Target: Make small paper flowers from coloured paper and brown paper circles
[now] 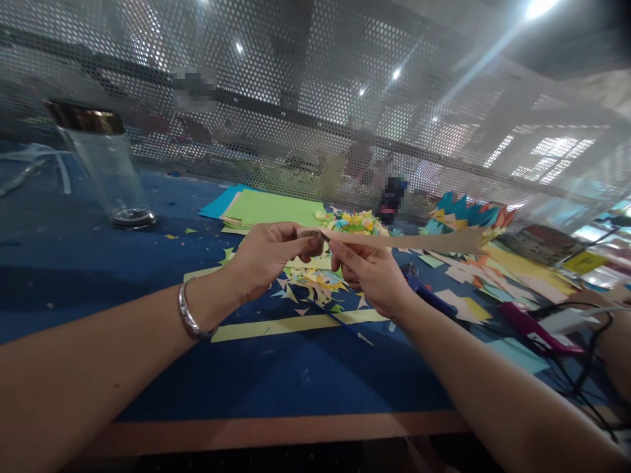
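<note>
Two hands (pixel 259 259) (pixel 372 272) holding paper strip (pixel 428 243), lidded clear jar (pixel 108 167)

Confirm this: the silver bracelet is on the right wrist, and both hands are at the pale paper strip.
Wrong wrist: the head view shows the silver bracelet on the left one. The left hand and right hand are at the pale paper strip.

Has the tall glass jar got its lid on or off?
On: the shiny brown lid sits across the top of the clear glass jar.
</note>
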### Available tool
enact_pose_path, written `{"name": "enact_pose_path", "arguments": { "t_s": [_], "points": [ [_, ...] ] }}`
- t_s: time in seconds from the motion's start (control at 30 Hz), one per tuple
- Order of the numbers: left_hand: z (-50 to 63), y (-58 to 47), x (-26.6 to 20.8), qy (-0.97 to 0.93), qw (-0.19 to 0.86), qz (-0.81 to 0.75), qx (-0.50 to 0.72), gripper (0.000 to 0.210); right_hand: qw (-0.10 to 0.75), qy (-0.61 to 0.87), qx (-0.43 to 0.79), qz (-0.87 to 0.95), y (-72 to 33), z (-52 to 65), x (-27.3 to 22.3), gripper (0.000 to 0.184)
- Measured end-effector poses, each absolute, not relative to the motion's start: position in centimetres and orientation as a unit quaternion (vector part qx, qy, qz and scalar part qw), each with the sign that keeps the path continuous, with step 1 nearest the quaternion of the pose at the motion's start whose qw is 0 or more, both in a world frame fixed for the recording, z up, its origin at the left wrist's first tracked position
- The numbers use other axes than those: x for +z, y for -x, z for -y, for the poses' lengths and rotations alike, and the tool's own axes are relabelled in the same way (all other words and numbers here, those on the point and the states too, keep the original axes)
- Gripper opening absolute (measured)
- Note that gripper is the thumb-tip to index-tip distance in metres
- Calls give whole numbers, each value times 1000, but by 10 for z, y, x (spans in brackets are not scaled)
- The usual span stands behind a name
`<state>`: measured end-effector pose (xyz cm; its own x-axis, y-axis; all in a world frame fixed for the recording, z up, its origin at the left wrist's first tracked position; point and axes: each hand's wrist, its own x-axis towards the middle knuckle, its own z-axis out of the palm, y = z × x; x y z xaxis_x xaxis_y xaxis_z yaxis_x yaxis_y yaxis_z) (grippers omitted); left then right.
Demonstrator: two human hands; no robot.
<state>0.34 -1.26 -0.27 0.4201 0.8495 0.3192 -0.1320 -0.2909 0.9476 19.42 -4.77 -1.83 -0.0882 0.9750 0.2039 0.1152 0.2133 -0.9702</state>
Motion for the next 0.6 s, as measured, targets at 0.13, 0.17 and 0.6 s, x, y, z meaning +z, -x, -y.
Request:
{"name": "enact_pose_path", "arguments": {
  "t_s": [0.13, 0.17, 0.6],
  "points": [
    [9, -4, -6, -641, 553, -271, 459, 21, 493, 460, 433, 598, -195, 48, -19, 44],
    [8, -4, -7, -637, 559, -269, 458, 20, 492, 460, 436, 597, -195, 48, -18, 44],
    [7, -1, -6, -642, 554, -313, 429, 21, 485, 465, 446, 591, -195, 47, -20, 43]
  ]
}}
